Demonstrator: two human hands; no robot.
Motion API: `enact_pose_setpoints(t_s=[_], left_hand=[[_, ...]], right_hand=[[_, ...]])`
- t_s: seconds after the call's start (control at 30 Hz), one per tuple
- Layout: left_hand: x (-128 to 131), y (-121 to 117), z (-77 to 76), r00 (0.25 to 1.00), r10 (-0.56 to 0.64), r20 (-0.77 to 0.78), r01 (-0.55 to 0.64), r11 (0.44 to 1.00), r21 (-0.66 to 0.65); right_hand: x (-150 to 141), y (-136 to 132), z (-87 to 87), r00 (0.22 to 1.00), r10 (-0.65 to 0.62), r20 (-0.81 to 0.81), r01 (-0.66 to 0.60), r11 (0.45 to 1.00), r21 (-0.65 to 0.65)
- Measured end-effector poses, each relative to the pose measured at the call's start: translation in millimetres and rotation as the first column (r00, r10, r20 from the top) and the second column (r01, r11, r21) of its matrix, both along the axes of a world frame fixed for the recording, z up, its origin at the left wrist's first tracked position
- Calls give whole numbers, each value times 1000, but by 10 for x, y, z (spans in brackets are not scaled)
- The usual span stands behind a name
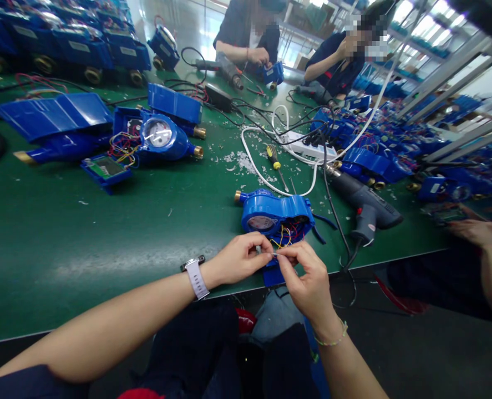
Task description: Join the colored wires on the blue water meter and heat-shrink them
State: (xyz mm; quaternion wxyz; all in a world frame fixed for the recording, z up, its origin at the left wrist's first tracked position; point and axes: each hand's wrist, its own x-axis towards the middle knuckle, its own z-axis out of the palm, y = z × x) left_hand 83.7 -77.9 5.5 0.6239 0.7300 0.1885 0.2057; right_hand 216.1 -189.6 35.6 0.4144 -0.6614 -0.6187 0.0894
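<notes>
At the table's front edge lies a blue water meter (266,212) with a brass pipe end, its housing open and yellow and red wires (288,233) coming out. My left hand (246,256) and my right hand (308,271) meet just in front of it, each closed in a pinch. Between the fingertips shows a thin pale wire-like piece (275,254); its exact kind is too small to tell. Below the fingers, a blue cover (273,275) hangs partly over the edge, mostly hidden by my hands.
A heat gun (364,205) lies to the right, its cord running down off the table. Beyond the meter are a yellow-black screwdriver (274,160), a white power strip (308,147) and plastic scraps. More meters (158,133) stand left. Co-workers sit opposite; another person's hand (478,231) is at right.
</notes>
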Motion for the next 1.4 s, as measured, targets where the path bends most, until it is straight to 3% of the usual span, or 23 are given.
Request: enact_pose_setpoints(t_s=[0.3,0.7,1.2,1.4], left_hand=[[-1,-24,-18,997,17,72,-23,995,94],[36,3,-37,1000,-12,25,15,989,-147],[81,58,-92,996,-71,47,83,936,-343],[63,72,-77,993,-90,72,110,927,-359]], right_hand=[[6,40,-39,1000,2,31,-2,1000,-18],[-3,36,-55,1000,0,19,1,1000,-25],[-1,35,-43,1000,9,7,-9,999,-35],[7,32,-48,1000,3,-10,-4,999,-34]])
